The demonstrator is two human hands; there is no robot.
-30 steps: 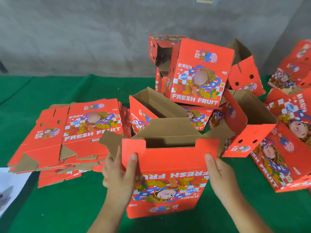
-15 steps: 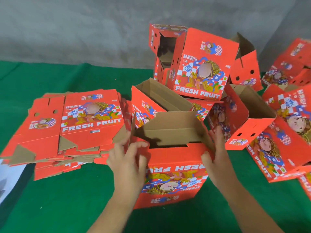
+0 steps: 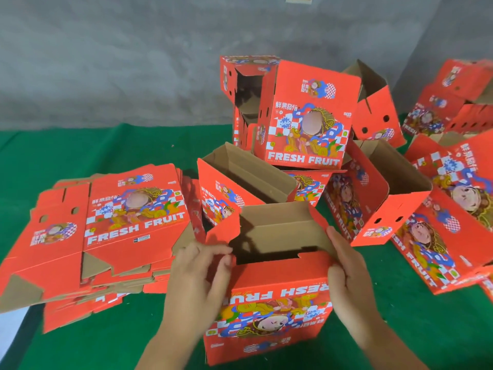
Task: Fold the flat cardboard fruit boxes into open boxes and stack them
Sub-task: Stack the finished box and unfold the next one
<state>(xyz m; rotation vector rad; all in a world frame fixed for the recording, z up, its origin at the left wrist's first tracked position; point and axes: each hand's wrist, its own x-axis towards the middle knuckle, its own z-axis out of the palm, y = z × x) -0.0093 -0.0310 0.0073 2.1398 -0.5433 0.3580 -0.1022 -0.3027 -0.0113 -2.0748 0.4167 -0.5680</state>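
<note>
A red "FRESH FRUIT" cardboard box (image 3: 269,311) stands upside down in front of me, its brown flaps partly folded over the open end. My left hand (image 3: 198,281) pinches the left side flap at the box's top left corner. My right hand (image 3: 346,273) grips the top right corner, fingers on the right flap. A stack of flat red boxes (image 3: 106,225) lies to the left on the green cloth. Behind stands a loose pile of folded boxes (image 3: 304,121), some open-side up, some tipped.
More folded red boxes (image 3: 453,209) lie tumbled at the right. The green table cloth (image 3: 80,348) shows in front and at the far left. A grey wall (image 3: 106,62) closes the back. A white sheet (image 3: 10,329) peeks at the lower left edge.
The box's near flap has been pushed down inward. Both hands moved from the front panel to the top corners and now bend the side flaps inward.
</note>
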